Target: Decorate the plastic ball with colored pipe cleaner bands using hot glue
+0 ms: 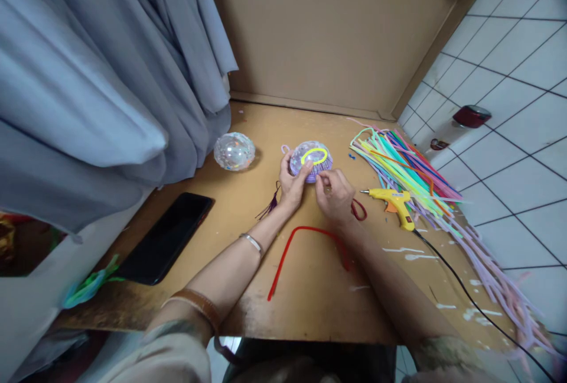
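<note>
A clear ball (303,151) wrapped in purple pipe cleaner, with a yellow pipe-cleaner oval on it, is held just above the table. My left hand (293,183) grips its left side, the thumb across its front. At its lower right edge, my right hand (333,194) has thumb and forefinger pinched together; whatever lies between the tips is too small to make out. A pink loop (285,149) sticks out at the ball's upper left. Below my left hand hangs a dark purple tassel (271,204). A bent red pipe cleaner (284,257) lies nearer me.
A second clear ball (234,152) sits to the left. A black phone (166,238) lies near the grey curtain (177,75). On the right are a yellow glue gun (394,198) with its cord (460,279) and a pile of coloured pipe cleaners (403,164). A bottle (456,129) stands behind.
</note>
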`<state>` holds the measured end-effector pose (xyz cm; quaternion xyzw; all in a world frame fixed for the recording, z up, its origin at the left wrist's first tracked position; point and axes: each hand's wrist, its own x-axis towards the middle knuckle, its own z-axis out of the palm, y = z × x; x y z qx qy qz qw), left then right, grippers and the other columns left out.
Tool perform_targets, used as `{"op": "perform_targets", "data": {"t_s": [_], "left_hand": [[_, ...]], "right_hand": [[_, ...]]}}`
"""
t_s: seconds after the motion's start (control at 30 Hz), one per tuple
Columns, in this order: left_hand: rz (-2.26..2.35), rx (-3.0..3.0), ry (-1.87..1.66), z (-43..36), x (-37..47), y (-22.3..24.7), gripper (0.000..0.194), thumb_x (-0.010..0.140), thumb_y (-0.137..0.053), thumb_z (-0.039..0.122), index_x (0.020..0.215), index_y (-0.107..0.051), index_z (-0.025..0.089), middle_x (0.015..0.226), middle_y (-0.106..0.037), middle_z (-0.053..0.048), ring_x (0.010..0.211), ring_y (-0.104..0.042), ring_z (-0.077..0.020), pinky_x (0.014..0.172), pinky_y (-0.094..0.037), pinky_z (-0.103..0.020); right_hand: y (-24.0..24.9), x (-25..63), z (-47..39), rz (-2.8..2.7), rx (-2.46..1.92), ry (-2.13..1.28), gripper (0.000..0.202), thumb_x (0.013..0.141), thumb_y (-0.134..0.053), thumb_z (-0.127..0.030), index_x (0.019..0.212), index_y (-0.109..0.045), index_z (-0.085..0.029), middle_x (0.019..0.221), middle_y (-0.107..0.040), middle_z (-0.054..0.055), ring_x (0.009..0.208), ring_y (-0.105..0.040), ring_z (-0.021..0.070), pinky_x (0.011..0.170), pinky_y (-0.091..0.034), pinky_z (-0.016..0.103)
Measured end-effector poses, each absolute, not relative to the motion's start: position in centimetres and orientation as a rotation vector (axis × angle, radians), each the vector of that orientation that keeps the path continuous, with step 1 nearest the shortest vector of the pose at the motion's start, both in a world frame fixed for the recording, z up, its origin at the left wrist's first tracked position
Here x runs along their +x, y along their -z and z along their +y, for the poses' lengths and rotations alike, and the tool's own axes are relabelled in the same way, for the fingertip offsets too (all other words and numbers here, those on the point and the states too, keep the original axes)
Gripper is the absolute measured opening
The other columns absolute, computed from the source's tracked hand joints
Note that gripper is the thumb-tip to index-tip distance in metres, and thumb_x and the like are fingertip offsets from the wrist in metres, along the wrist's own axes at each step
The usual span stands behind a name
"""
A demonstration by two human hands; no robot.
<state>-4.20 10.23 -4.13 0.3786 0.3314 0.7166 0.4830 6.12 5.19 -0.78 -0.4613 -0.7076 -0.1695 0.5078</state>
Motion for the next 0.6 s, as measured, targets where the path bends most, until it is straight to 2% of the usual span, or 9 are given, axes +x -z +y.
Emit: {"op": "perform_targets", "data": {"t_s": [0.13,0.43,0.6], "left_hand": [[0.856,0.988,-1.784,9.7,-4.3,3.6,0.074,0.067,-0.083,0.058,0.126,-0.056,0.023,0.138,-0.06,-0.011,0.127,-0.06,-0.0258,0.113,-0.045,-0.04],[0.962,1.097,-1.789,8.5,-4.8,2.2,0.083,0.065,-0.085,0.057,0.133,-0.051,0.024,0.15,-0.051,-0.015,0.142,-0.049,-0.0307,0.12,-0.037,-0.044],[0.936,1.092,-1.782,8.7,-4.7,2.5,0.083,0.066,-0.082,0.059,0.133,-0.051,0.022,0.147,-0.054,-0.016,0.136,-0.054,-0.0311,0.117,-0.04,-0.044]], "right_hand": [[0.8,6.0,5.2,-1.672,-1.118,0.386,0.014,0.096,-0.055,-0.024,0.084,-0.061,-0.022,0.07,-0.064,0.002,0.064,-0.059,0.0156,0.064,-0.047,0.028],[0.9,5.9,5.3,-1.598,-1.192,0.25,0.015,0.091,-0.054,-0.023,0.077,-0.06,-0.022,0.066,-0.062,-0.001,0.058,-0.057,0.0136,0.061,-0.046,0.026],[1.2,5.9,5.6,-1.566,-1.194,0.165,0.013,0.089,-0.052,-0.023,0.077,-0.057,-0.023,0.067,-0.062,-0.001,0.059,-0.058,0.0134,0.062,-0.048,0.025]]}}
